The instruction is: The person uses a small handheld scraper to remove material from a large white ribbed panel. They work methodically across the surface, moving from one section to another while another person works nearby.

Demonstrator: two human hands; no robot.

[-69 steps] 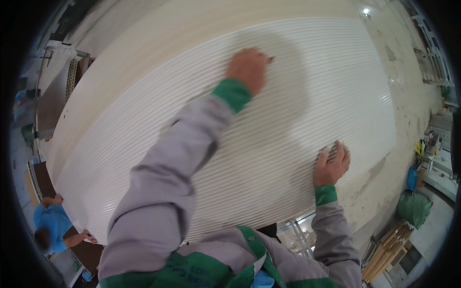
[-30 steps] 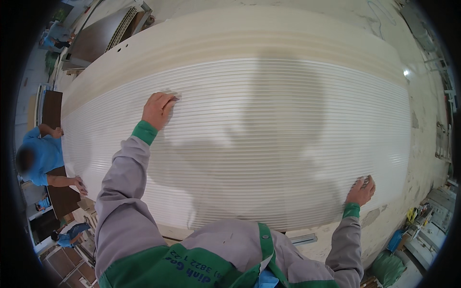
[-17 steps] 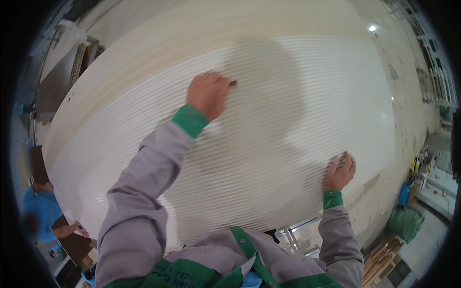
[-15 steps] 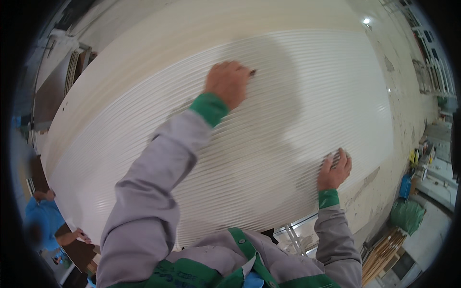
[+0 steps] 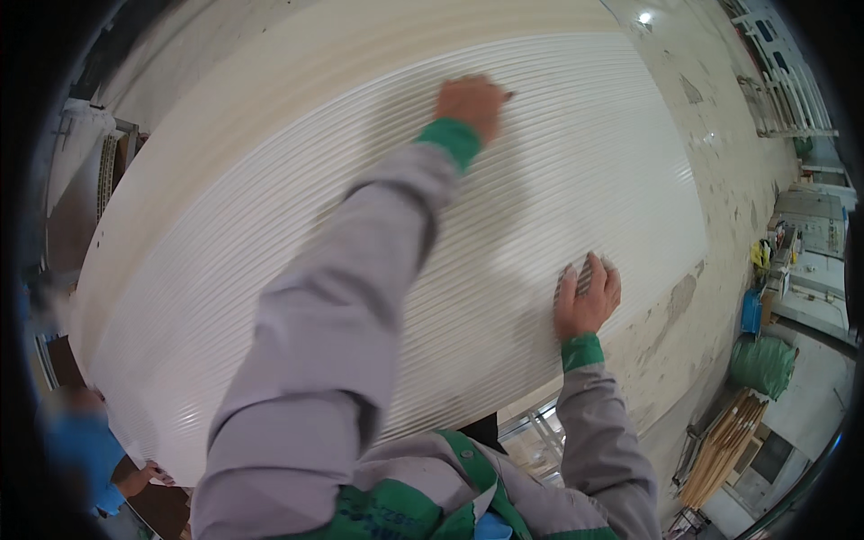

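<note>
A large white panel (image 5: 576, 189) with fine parallel ribs lies spread in front of me. My left hand (image 5: 471, 103) reaches out to its far part, fingers closed, gripping a small dark thing (image 5: 510, 95) whose kind is too small to make out. Most of that thing is hidden by the fingers. Near the panel's right side, my right hand (image 5: 587, 297) rests on the ribbed surface with its fingers apart and holds nothing.
Another person in a blue shirt (image 5: 81, 450) stands at the lower left, a hand (image 5: 148, 475) at the panel's edge. To the right are a green wrapped bundle (image 5: 763, 366), a stack of wooden strips (image 5: 723, 448) and a white rack (image 5: 792, 99).
My left hand has moved farther out and to the right over the ribs, still closed. The whole view has shifted a little; my right hand stays about where it was on the panel.
</note>
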